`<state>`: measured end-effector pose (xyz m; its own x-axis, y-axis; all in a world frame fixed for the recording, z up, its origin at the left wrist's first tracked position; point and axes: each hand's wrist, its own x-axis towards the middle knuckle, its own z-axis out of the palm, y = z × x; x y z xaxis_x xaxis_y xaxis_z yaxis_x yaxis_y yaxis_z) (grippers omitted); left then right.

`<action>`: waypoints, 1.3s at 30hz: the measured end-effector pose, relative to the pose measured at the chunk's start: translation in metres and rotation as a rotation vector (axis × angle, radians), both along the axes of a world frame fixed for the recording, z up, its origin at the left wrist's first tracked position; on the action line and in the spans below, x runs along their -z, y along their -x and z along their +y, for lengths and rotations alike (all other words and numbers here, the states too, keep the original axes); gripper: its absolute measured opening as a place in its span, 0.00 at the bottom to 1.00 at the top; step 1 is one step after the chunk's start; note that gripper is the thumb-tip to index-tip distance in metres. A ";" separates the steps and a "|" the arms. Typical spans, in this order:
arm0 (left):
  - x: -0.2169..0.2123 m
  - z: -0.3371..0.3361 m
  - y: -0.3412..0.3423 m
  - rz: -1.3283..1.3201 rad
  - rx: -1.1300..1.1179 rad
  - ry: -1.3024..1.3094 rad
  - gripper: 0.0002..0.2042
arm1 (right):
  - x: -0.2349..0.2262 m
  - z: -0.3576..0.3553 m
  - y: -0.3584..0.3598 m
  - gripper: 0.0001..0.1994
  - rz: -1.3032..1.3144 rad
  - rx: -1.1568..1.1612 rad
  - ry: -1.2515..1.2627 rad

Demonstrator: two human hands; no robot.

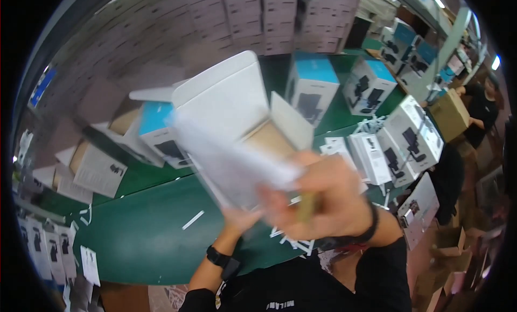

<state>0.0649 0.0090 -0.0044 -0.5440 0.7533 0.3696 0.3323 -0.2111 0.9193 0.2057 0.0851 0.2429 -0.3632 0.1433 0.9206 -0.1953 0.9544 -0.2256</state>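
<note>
A white cardboard box (218, 94) stands open in front of me, its lid flap raised and a side flap (293, 123) spread out. Brown cardboard (271, 138) shows inside it. My left hand (242, 217), below a black wrist watch, holds the box low on its near side; the box hides most of its fingers. Above the table, my right hand (331, 196) is smeared by motion, its fingers closed on the edge of a blurred white sheet (237, 156) that covers part of the box. A yellowish, blurred thing (307, 207) also shows at that hand's fingers; its kind is unclear.
Blue-topped printed boxes (312, 88) line the far side of the green table (145, 231). Stacked white booklets (371, 156) and loose white strips (293, 244) lie to the right. More open boxes (99, 169) stand left. A person (482, 110) at far right handles a brown carton (449, 115).
</note>
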 end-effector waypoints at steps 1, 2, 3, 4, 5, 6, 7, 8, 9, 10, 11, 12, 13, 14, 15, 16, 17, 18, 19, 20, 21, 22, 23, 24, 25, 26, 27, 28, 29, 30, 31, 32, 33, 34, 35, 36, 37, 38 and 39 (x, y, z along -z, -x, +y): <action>-0.006 -0.003 0.000 -0.032 0.008 -0.004 0.62 | -0.001 -0.004 0.005 0.21 -0.016 -0.059 0.034; -0.007 -0.003 -0.001 -0.073 0.034 -0.017 0.62 | 0.008 -0.008 0.017 0.14 0.086 0.088 0.047; -0.006 0.000 -0.002 -0.115 0.073 -0.031 0.63 | 0.021 -0.004 0.020 0.13 -0.013 0.147 0.169; -0.007 0.001 -0.001 -0.150 0.103 -0.044 0.63 | 0.032 0.002 0.022 0.11 -0.099 0.199 0.295; 0.003 -0.003 0.009 0.063 0.058 -0.110 0.61 | 0.042 0.012 0.026 0.10 -0.277 0.208 0.338; 0.004 -0.003 0.010 0.069 0.060 -0.165 0.59 | 0.049 0.020 0.028 0.10 -0.454 0.209 0.394; -0.006 -0.004 0.006 0.005 0.078 -0.170 0.56 | 0.048 0.018 0.020 0.10 -0.454 0.257 0.380; -0.004 -0.006 0.011 -0.056 0.129 -0.153 0.55 | 0.051 0.012 0.016 0.11 -0.518 0.219 0.275; -0.005 -0.007 0.016 -0.118 0.175 -0.128 0.54 | 0.052 0.009 0.011 0.12 -0.587 0.175 0.175; -0.008 -0.008 0.026 -0.125 0.191 -0.134 0.54 | 0.050 0.014 0.003 0.12 -0.591 0.192 0.173; -0.017 -0.012 0.039 -0.154 0.283 0.002 0.51 | 0.048 0.019 -0.008 0.11 -0.306 0.205 0.157; -0.023 -0.019 0.051 -0.180 0.354 0.146 0.49 | 0.051 0.024 -0.015 0.10 -0.021 0.194 0.145; -0.027 -0.022 0.058 -0.179 0.332 0.153 0.49 | 0.062 0.031 -0.021 0.09 0.133 0.286 0.309; -0.036 -0.031 0.070 -0.026 0.337 0.172 0.48 | 0.078 0.037 -0.020 0.08 0.282 0.346 0.496; -0.047 -0.037 0.080 0.126 0.350 0.200 0.46 | 0.081 0.044 -0.025 0.08 0.270 0.339 0.893; -0.068 -0.034 0.066 0.092 0.254 -0.016 0.45 | 0.077 0.054 -0.033 0.12 0.102 0.207 1.085; -0.095 -0.023 0.042 0.081 0.158 -0.231 0.43 | 0.088 0.065 -0.034 0.15 -0.080 0.145 1.116; -0.132 -0.012 0.030 0.361 0.151 -0.203 0.42 | 0.087 0.072 -0.039 0.17 -0.232 0.046 1.237; -0.165 -0.007 0.020 0.639 0.153 -0.165 0.41 | 0.091 0.076 -0.040 0.18 -0.425 0.110 1.166; -0.178 -0.002 0.004 0.811 0.163 -0.051 0.41 | 0.087 0.078 -0.035 0.20 -0.490 0.172 1.049; -0.182 0.001 -0.008 0.969 0.178 0.070 0.42 | 0.084 0.079 -0.031 0.21 -0.555 0.238 0.931; -0.179 0.004 -0.019 0.973 0.156 0.105 0.42 | 0.082 0.082 -0.027 0.21 -0.566 0.199 0.940; -0.174 0.011 -0.030 1.078 0.144 0.169 0.41 | 0.076 0.086 -0.030 0.19 -0.661 0.251 0.791; -0.169 0.014 -0.034 1.188 0.132 0.233 0.40 | 0.072 0.090 -0.030 0.17 -0.743 0.300 0.636; -0.161 0.015 -0.032 1.191 0.125 0.247 0.40 | 0.071 0.092 -0.030 0.17 -0.744 0.284 0.638; -0.155 0.016 -0.030 1.225 0.056 0.185 0.38 | 0.072 0.094 -0.032 0.14 -0.637 0.289 0.505; -0.151 0.017 -0.029 1.257 -0.011 0.124 0.36 | 0.072 0.097 -0.036 0.12 -0.531 0.293 0.374; -0.149 0.017 -0.030 1.256 -0.034 0.112 0.32 | 0.063 0.105 -0.042 0.09 -0.585 0.239 0.301; -0.149 0.018 -0.030 1.253 -0.018 0.114 0.32 | 0.061 0.110 -0.044 0.09 -0.589 0.246 0.314; -0.149 0.020 -0.031 1.265 -0.023 0.106 0.32 | 0.060 0.114 -0.046 0.09 -0.602 0.281 0.320; -0.149 0.020 -0.031 1.276 -0.028 0.097 0.32 | 0.060 0.117 -0.048 0.08 -0.614 0.315 0.326; -0.149 0.020 -0.031 1.272 -0.033 0.100 0.32 | 0.060 0.122 -0.047 0.08 -0.648 0.285 0.394; -0.149 0.020 -0.031 1.274 -0.029 0.101 0.32 | 0.061 0.125 -0.047 0.08 -0.646 0.286 0.397; -0.149 0.020 -0.031 1.271 -0.025 0.107 0.32 | 0.062 0.129 -0.047 0.08 -0.621 0.293 0.339; -0.149 0.020 -0.032 1.265 -0.024 0.117 0.32 | 0.063 0.130 -0.047 0.08 -0.599 0.295 0.281; -0.149 0.020 -0.033 1.264 -0.024 0.121 0.32 | 0.063 0.130 -0.047 0.08 -0.600 0.292 0.282; -0.150 0.021 -0.033 1.257 -0.027 0.111 0.32 | 0.062 0.129 -0.047 0.08 -0.578 0.297 0.260; -0.149 0.021 -0.034 1.250 -0.029 0.103 0.32 | 0.061 0.128 -0.047 0.08 -0.557 0.302 0.240; -0.148 0.020 -0.033 1.248 -0.029 0.107 0.32 | 0.059 0.125 -0.047 0.08 -0.559 0.299 0.241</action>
